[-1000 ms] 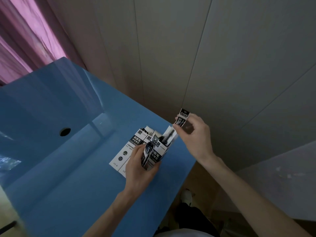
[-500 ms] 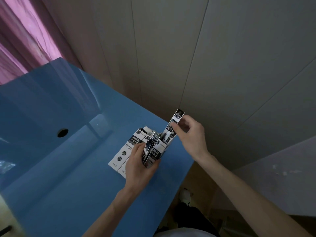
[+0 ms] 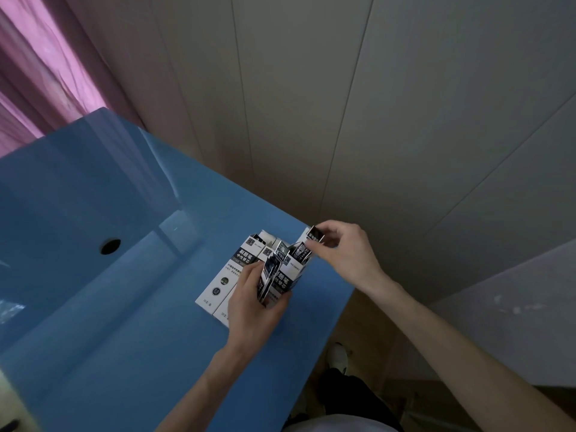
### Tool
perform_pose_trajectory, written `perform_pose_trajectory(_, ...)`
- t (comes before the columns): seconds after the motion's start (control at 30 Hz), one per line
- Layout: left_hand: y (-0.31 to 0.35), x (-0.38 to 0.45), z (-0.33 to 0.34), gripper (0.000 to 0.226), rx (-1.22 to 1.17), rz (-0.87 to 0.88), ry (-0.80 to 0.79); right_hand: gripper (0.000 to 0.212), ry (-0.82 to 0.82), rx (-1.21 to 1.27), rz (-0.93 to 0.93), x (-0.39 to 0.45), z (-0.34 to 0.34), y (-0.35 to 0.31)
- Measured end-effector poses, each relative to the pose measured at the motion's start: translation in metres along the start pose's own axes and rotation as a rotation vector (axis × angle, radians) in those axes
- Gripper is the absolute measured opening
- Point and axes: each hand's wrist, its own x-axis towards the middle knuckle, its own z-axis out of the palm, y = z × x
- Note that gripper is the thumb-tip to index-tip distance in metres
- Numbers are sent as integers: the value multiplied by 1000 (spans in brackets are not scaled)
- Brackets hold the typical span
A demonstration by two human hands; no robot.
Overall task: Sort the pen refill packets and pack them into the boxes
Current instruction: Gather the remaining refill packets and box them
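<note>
White and black refill boxes (image 3: 232, 272) lie side by side on the blue table (image 3: 131, 353) near its right edge. My left hand (image 3: 252, 310) grips a bunch of black-and-white refill packets (image 3: 267, 277) upright over the boxes. Beside it stands an open box (image 3: 293, 269) with packets sticking out of its top. My right hand (image 3: 346, 251) pinches the top of one packet (image 3: 314, 235) that sits partly inside that open box.
A round hole (image 3: 109, 246) is set in the table to the left. A pink curtain (image 3: 40, 73) hangs at the far left and a panelled wall (image 3: 343, 104) stands just behind the table. The floor and a shoe (image 3: 338, 357) show past the table's right edge.
My right hand has lowered the packet it pinches from above the open box down into it. My left hand keeps its hold on the bunch.
</note>
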Motion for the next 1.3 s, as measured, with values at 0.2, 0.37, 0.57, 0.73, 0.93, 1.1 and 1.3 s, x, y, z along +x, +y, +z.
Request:
perform_pose_trajectory(0.2,4,-3,1,54,-8,10,-29,12,-106,-101,48,-3,15,6)
perform_pose_trajectory(0.37,0,-4,-1,53,-4,18,-21,10,-218,15,176,5,6,4)
perform_pose_trajectory(0.57,4,-7,-2,53,9,48,-26,7,-327,26,127,4,2,8)
perform_pose_trajectory(0.73,4,-4,-1,53,3,51,-39,11,-322,117,134,8,-3,4)
perform_pose_trajectory(0.93,5,-4,1,54,37,70,-71,6,-418,-22,172,14,-5,12)
perform_pose_trajectory(1.1,9,2,7,56,69,-2,-63,14,-429,19,259,20,-1,19)
perform_pose_trajectory(1.3,14,6,9,51,89,-22,-58,33,-523,73,230,16,9,30)
